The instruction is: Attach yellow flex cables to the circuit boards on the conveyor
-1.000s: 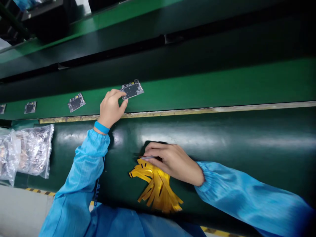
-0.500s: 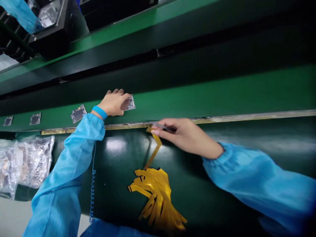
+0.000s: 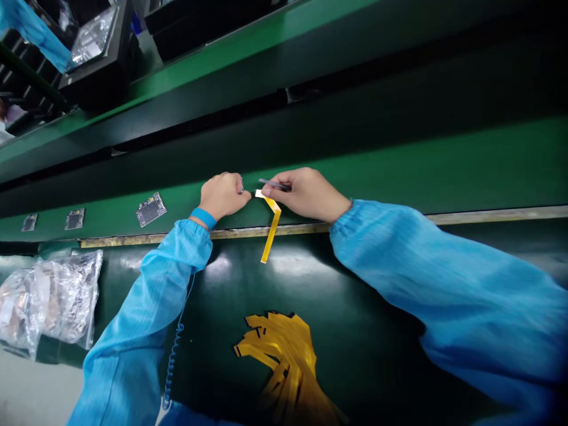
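Note:
My left hand (image 3: 224,195) is closed over a small circuit board (image 3: 240,187) on the green belt (image 3: 399,165); only the board's edge shows past my fingers. My right hand (image 3: 306,192) pinches grey tweezers (image 3: 274,184), whose tips hold one yellow strip (image 3: 271,223). The strip's upper end sits at the board, and the rest hangs down over the belt's metal edge. A fanned pile of yellow strips (image 3: 286,361) lies on the dark surface near me.
Three more circuit boards (image 3: 151,209) lie in a row on the belt to the left. A clear bag of parts (image 3: 48,302) sits at the left edge. Black trays (image 3: 95,53) stand beyond the belt at upper left. A blue coiled cord (image 3: 173,364) hangs from my left wrist.
My right hand lifted one yellow strip from the pile with the tweezers and carried it up to the board. My left hand closed over the board and stayed on the belt.

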Action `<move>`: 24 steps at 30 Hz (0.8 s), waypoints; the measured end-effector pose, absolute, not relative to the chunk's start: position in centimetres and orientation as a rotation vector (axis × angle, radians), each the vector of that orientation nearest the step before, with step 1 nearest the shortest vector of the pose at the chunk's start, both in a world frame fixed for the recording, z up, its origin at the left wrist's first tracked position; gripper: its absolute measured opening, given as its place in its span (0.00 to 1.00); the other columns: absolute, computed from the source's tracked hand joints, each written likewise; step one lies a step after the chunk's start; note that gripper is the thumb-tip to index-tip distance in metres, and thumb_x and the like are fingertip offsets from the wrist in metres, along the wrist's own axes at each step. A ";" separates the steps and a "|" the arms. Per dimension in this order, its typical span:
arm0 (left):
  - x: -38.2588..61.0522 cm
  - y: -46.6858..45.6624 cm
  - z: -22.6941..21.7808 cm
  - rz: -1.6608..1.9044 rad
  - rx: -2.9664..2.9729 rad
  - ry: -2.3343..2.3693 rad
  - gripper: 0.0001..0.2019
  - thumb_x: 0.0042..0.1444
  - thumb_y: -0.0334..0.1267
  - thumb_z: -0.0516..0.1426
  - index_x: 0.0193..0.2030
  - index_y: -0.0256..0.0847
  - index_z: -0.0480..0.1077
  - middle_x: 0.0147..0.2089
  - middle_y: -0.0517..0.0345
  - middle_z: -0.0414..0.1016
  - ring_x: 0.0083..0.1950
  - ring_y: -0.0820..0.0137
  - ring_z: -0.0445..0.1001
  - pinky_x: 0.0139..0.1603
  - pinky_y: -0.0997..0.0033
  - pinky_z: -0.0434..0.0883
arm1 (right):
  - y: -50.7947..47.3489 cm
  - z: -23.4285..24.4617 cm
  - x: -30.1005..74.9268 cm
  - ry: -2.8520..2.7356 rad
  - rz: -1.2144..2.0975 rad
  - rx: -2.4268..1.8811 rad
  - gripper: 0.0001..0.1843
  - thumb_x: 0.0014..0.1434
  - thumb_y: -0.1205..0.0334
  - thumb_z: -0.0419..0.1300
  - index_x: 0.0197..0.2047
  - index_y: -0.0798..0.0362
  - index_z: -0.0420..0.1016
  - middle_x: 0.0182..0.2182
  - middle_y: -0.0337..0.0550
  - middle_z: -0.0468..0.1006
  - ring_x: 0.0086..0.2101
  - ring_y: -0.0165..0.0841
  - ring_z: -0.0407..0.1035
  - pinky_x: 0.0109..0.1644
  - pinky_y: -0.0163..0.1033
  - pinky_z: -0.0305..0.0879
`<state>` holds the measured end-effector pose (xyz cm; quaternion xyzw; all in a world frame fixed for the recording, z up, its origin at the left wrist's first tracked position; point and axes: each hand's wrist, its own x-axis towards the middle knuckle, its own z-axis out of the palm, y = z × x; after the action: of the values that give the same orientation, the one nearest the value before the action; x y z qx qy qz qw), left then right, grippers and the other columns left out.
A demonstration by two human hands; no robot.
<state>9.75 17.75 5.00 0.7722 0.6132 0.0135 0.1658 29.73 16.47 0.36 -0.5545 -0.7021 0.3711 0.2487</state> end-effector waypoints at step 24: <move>8.5 16.0 4.1 0.261 2.474 1.449 0.06 0.61 0.28 0.57 0.34 0.41 0.72 0.42 0.50 0.76 0.47 0.59 0.74 0.52 0.58 0.73 | 17.4 1.0 30.0 -1.968 0.910 -1.743 0.13 0.61 0.49 0.67 0.37 0.47 0.88 0.25 0.39 0.80 0.28 0.34 0.70 0.29 0.38 0.58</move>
<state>8.51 16.01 4.13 0.8519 0.4989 0.0899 0.1313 29.96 17.44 0.99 -0.6164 -0.6960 0.3218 0.1791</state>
